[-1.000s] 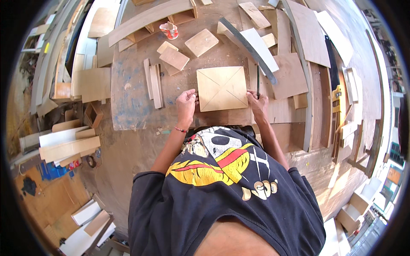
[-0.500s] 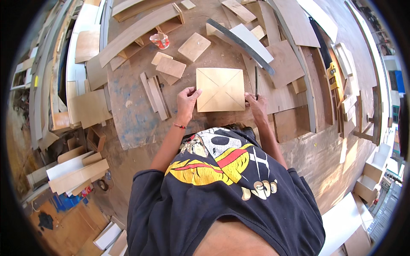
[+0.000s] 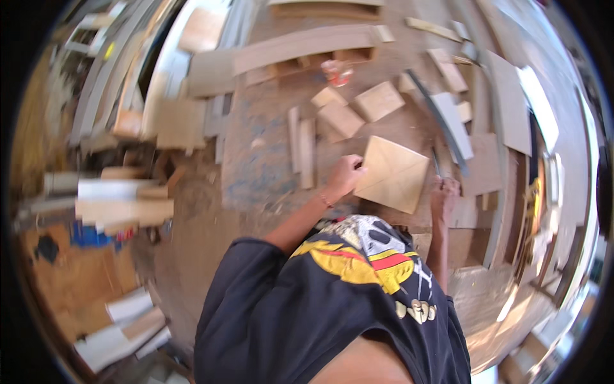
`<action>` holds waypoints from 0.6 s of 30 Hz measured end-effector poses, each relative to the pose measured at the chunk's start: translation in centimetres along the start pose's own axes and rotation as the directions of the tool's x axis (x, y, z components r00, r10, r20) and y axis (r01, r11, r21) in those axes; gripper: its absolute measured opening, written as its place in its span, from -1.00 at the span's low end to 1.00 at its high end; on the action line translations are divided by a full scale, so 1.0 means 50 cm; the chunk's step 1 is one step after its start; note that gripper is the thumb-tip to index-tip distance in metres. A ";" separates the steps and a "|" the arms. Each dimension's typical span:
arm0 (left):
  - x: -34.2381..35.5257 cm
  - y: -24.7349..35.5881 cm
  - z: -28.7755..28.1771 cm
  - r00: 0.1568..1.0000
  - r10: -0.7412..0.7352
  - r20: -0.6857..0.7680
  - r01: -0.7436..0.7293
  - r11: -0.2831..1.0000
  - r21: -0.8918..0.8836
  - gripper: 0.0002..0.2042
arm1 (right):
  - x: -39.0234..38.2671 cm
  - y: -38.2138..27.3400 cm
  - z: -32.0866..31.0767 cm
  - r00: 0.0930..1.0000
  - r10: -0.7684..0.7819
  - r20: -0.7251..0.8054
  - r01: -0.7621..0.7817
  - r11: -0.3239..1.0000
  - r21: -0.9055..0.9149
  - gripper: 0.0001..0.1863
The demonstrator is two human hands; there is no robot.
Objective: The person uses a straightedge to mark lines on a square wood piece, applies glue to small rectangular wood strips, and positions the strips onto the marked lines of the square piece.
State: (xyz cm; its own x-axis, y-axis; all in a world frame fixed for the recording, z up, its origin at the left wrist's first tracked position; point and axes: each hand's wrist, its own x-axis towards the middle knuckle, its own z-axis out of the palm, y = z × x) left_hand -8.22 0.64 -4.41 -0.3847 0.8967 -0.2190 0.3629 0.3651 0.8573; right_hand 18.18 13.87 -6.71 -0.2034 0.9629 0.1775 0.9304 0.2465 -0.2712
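Observation:
A square light plywood board with crossed diagonal lines sits turned corner-forward between my hands. My left hand, with a beaded bracelet on the wrist, grips it at its left corner with curled fingers. To the right of the board, apart from it, my right hand is closed around a thin dark stick, too blurred to identify. Two narrow wood strips lie left of the board, and small wood blocks behind it.
A long shelf-like wooden piece and a red-white cup lie at the back. A dark straight bar rests across a white board at right. Stacked offcuts are at left, and more panels line the right side.
The board has rotated to stand diagonally, and my right hand has come away from its edge with the stick. The whole view has swung and blurred, shifting the scene rightward.

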 end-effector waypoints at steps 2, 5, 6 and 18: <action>-0.028 0.025 -0.029 0.987 -0.081 -0.137 0.081 0.997 -0.002 -0.78 | 0.003 -0.071 -0.027 0.985 -0.115 -0.132 0.119 0.993 0.022 -0.80; -0.049 -0.015 -0.072 0.857 0.108 -0.504 0.056 0.953 0.299 -0.73 | 0.014 -0.200 -0.065 0.961 -0.235 -0.147 0.262 0.942 0.208 -0.83; -0.053 -0.019 -0.088 0.846 0.078 -0.527 0.125 0.933 0.339 -0.70 | 0.009 -0.239 -0.055 0.969 -0.222 -0.109 0.246 0.911 0.332 -0.86; -0.064 -0.098 -0.156 0.814 -0.170 -0.556 0.284 0.951 0.125 -0.71 | -0.021 -0.453 0.038 0.702 -0.596 0.390 0.094 0.620 0.779 -0.83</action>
State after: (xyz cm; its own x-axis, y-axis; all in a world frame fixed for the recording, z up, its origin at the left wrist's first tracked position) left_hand -15.37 -5.97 -4.29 -0.8463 0.5286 -0.0651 0.3419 0.6329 0.6947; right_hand -3.26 7.49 -2.55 -0.8160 0.5721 -0.0825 0.3206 0.3293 -0.8881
